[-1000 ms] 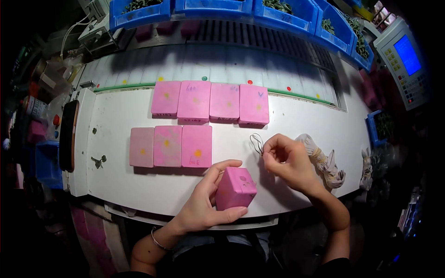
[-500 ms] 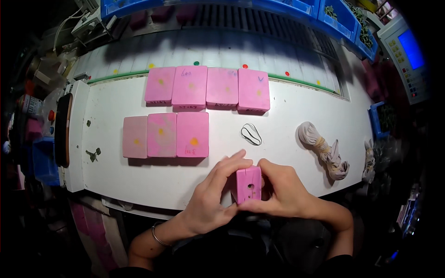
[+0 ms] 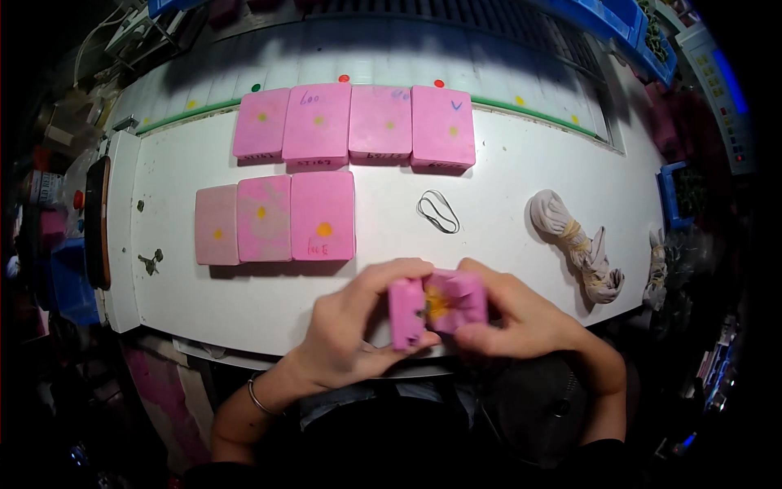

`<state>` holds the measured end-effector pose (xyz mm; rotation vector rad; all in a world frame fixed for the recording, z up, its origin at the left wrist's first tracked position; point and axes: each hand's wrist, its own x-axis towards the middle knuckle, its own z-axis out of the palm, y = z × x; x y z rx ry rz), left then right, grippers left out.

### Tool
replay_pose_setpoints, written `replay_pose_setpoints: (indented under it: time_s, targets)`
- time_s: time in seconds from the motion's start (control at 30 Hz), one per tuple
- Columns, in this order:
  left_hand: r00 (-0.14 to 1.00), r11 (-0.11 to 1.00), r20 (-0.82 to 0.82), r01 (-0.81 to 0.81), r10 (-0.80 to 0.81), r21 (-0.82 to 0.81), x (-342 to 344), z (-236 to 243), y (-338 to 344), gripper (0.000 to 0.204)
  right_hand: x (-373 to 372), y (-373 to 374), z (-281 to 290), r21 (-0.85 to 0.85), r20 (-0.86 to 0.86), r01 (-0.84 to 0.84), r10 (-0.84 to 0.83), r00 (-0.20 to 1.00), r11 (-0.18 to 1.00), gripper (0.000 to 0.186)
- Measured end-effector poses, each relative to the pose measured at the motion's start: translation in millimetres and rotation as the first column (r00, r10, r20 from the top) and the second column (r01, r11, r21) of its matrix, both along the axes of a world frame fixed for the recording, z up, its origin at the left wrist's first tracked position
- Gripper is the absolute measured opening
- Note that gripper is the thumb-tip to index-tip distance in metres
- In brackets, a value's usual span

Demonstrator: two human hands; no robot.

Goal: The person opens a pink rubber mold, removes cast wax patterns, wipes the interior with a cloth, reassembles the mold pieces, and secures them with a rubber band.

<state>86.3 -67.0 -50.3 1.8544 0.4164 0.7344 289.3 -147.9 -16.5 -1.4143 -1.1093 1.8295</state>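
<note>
Left hand [image 3: 334,326] grips left pink block half [image 3: 403,314], long axis 12-to-6; right hand [image 3: 525,318] grips right half [image 3: 468,299], at its 3 o'clock.

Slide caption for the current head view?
Left hand and right hand hold open a split pink block, with seven blocks in two rows beyond.

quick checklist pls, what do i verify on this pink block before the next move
1. Left grip holds the left piece: ok.
2. Right grip holds the right piece: ok.
3. Pieces closed flush: not ok, they are opened, with yellow showing between them.
4. Inner faces clean: cannot tell, too blurred.
5. Dark looped band off the block: ok, it lies on the white tabletop.
6. Tied cloth bundle clear of both hands: ok.
</note>
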Motion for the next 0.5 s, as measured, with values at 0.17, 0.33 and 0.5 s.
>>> replay_pose_setpoints:
  time_s: [0.17, 0.33, 0.5]
  targets:
    - [0.996, 0.965, 0.082, 0.051, -0.031, -0.257, -7.9, -6.5, 1.5, 0.065, -14.0, -25.3, -8.5, 0.645, 0.368, 0.089, -0.41, 0.835, 0.759, 0.057]
    - [0.993, 0.889, 0.115, 0.081, -0.032, -0.451, -8.3, 0.7, -1.3, 0.064, -29.9, -10.1, -18.0, 0.913, 0.33, -0.197, -0.364, 0.871, 0.358, 0.04]
    - [0.988, 0.863, 0.136, 0.009, 0.069, -0.505, -7.6, -0.3, -5.5, 0.065, -32.5, -5.6, -7.8, 0.866, 0.486, -0.361, -0.415, 0.769, 0.346, 0.032]
